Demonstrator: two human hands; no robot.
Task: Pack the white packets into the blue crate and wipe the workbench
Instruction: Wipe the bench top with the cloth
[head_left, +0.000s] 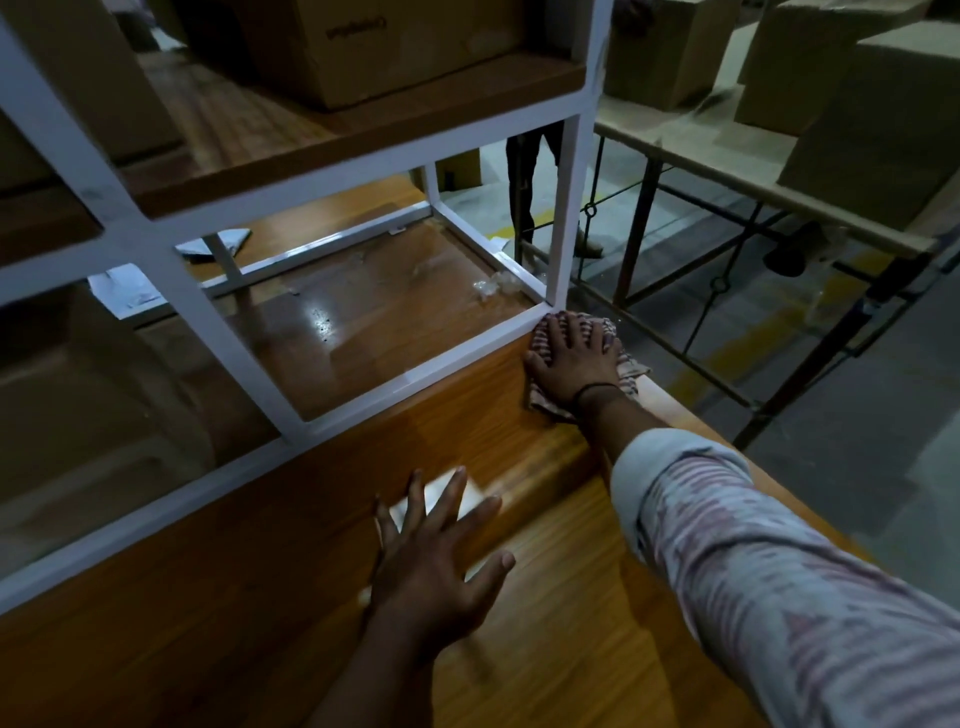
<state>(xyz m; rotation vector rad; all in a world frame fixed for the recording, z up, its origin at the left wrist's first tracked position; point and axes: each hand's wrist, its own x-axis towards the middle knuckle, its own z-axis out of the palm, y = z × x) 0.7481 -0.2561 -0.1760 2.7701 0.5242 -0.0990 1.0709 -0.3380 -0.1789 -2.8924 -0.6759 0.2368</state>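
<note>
1. White packets (130, 293) lie far left on the workbench (260, 597), behind the bars of the white metal frame (171, 291). A second packet (221, 243) sits farther back (both partly hidden).
2. Cardboard box (374, 47) stands on the frame's wooden shelf (311, 135).
3. Left hand (431, 561) is low centre over the bench, fingers straight and spread wide, holding nothing. A blurred white patch (447, 499) lies under the fingertips (cannot tell what).
4. Clear plastic scrap (493, 286) lies inside the frame's right corner.
5. Right hand (574, 358) is flat, fingers straight and apart, pressing a striped cloth (631, 376) onto the bench's right edge, just beside the frame's corner post.
6. Striped sleeve (753, 571) covers that forearm.
7. Side table (727, 171) far right carries more boxes (872, 130), well apart from the bench.
</note>
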